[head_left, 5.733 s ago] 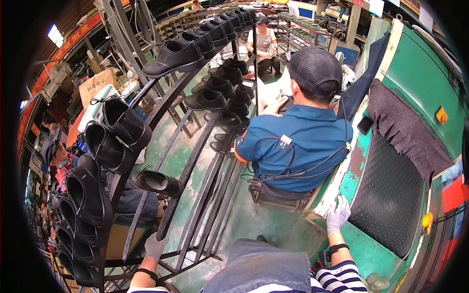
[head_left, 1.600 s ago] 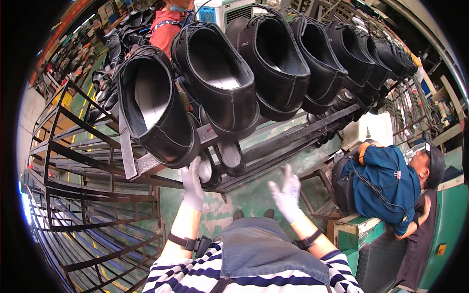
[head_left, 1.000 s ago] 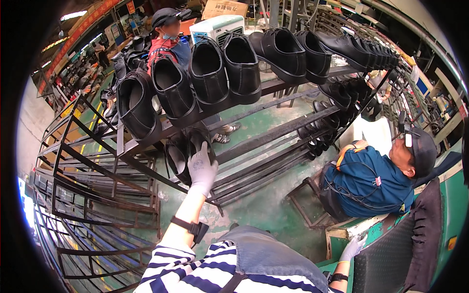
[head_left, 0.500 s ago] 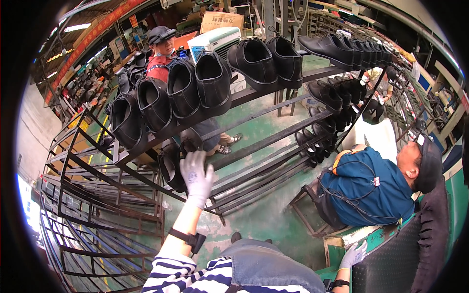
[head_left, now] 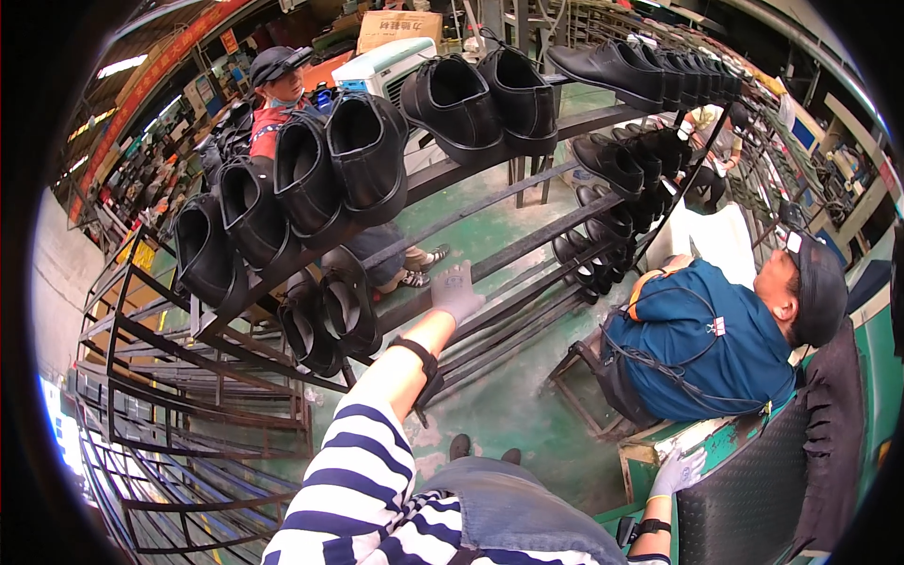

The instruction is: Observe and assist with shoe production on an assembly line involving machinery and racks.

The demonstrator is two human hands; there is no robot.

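My left hand (head_left: 456,294), in a pale grey-white glove, is at a dark metal rail (head_left: 529,249) on the lower tier of the shoe rack. Its fingers look closed around the rail, though they partly hide behind it. Beside it, a pair of black leather shoes (head_left: 349,306) sits on that tier with the heels toward me. Above, several black lace-up shoes (head_left: 368,155) line the top tier. My right hand (head_left: 677,472), gloved too, rests with fingers stretched out on the worn edge of a green bench (head_left: 720,456).
An empty-looking metal rack (head_left: 169,395) stands at the left. At the right, a person in a blue shirt (head_left: 702,339) sits close to the bench. Another person in red (head_left: 268,127) is beyond the shoe rack, near a white cooler (head_left: 386,64). Black padding (head_left: 744,504) covers the bench.
My left hand has moved right, from beside the lower shoes to the rail, and its fingers have closed. The rack and shoes sit further left in view. My right hand stays on the bench edge.
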